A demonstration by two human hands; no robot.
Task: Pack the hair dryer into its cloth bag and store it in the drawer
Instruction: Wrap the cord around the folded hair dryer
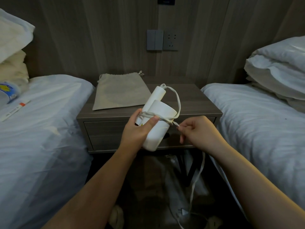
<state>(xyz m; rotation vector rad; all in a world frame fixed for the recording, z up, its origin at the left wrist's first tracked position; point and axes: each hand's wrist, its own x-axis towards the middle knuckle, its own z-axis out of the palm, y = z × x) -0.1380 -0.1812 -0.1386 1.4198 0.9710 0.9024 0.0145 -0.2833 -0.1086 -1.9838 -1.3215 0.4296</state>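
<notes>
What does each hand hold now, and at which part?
The left hand grips the white hair dryer around its body, thumb on the wound cord. The right hand pinches the cord just beside the dryer.

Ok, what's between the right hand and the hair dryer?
In the head view, just a short stretch of cord, pinched by the right hand and wound round the hair dryer.

Wood-panel wall [99, 38], grey switch [155, 40], socket [170, 40]; nightstand [198, 103] between left bed [41, 129], right bed [255, 121] (pillows [277, 66] stacked); dim light.
</notes>
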